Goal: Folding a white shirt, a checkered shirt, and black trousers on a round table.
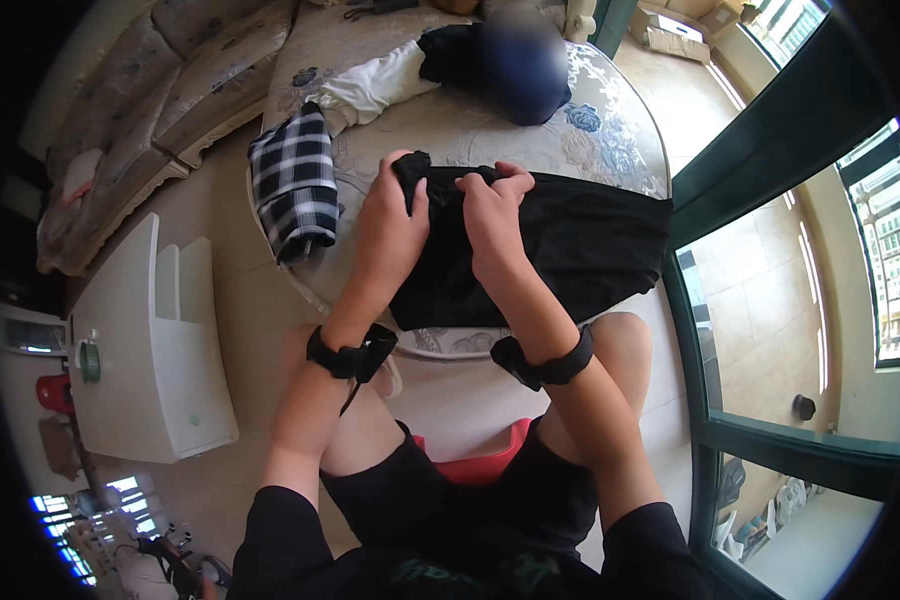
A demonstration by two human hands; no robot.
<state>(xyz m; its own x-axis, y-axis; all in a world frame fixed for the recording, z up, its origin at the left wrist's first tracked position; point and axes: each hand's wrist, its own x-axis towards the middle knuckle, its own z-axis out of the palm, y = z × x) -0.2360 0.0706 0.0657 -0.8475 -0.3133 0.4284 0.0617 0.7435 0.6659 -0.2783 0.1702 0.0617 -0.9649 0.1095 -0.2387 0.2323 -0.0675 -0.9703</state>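
Note:
A black garment (580, 235) lies spread over the near part of the table, its right side reaching the table's edge. Its exact kind does not show. My left hand (400, 220) is closed on a bunched bit of it at the upper left. Close by on the right, my right hand (495, 215) pinches the garment's upper edge with thumb and fingers. Both wrists carry black bands. Left of my left hand lies a folded black-and-white checked garment (295, 180), partly over the table's edge.
The table (620, 130) has a flowered cover. On its far side are a white cloth (375, 85) and a blurred dark blue thing (525, 70). A sofa (195, 90) and a white cabinet (140, 350) stand left. Green-framed glass doors (705, 400) are at right.

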